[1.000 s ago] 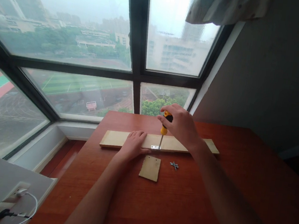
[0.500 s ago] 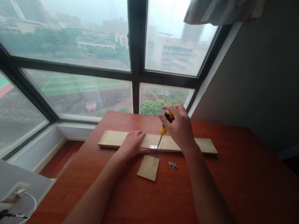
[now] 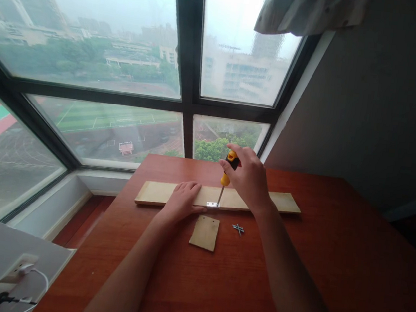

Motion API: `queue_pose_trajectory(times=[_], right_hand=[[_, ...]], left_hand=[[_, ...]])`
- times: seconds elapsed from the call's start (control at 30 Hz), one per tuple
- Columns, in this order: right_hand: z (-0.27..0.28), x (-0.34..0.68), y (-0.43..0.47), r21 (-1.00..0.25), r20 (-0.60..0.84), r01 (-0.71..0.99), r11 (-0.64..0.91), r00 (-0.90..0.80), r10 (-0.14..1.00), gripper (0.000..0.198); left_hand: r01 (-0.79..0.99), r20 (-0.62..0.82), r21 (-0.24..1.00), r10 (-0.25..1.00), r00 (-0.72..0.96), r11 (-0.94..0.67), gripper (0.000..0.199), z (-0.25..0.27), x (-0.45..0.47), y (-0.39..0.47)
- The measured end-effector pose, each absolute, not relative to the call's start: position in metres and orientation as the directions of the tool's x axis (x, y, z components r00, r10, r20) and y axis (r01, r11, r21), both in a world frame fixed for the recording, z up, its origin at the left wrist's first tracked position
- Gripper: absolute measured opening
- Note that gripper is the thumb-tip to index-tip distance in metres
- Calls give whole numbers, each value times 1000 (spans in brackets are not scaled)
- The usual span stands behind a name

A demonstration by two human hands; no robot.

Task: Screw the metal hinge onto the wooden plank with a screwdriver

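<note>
A long pale wooden board (image 3: 151, 191) lies across the table. Fingers laid flat, my left hand (image 3: 182, 200) rests on the board left of its middle, its thumb stretched along the front edge. A small metal bracket or hinge plate (image 3: 212, 204) sits at that edge, just right of the thumb. My right hand (image 3: 250, 176) is closed around the yellow and black handle of a screwdriver (image 3: 225, 179). The screwdriver leans slightly, its tip down at the bracket's right end; any screw head under it is too small to make out.
In front of the board lie a small square wooden piece (image 3: 204, 233) with two holes and several loose screws (image 3: 237, 229). The reddish-brown table (image 3: 230, 289) stands against large windows (image 3: 120, 131). Plugged-in cables (image 3: 38, 277) hang at the lower left wall.
The view has shifted very slightly. The screwdriver handle appears turned a little in my right hand, its tip still at the bracket. My left hand stays on the board.
</note>
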State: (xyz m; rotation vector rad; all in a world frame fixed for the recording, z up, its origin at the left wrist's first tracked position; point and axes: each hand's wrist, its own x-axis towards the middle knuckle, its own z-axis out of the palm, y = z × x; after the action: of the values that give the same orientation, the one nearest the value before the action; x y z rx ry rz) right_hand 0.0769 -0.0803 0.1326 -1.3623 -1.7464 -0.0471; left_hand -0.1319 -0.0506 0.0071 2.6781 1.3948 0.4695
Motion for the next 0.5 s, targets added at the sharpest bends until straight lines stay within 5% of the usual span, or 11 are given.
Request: queue_pose_trajectory(times=[0.13,0.33,0.5], right_hand=[[133,77,-81,-559,637,672,486,-27,771,41],[135,75,-84,-451,654,794,407,-16,756,35],[134,74,-85,-492,651,742,454,-32,758,41]], left_hand=[[790,224,218,818,530,-572,68,7,-131,-51],[788,226,214,814,535,-577,67,8,-131,-51],[791,213,209,816,537,-575,66,10,-130,-52]])
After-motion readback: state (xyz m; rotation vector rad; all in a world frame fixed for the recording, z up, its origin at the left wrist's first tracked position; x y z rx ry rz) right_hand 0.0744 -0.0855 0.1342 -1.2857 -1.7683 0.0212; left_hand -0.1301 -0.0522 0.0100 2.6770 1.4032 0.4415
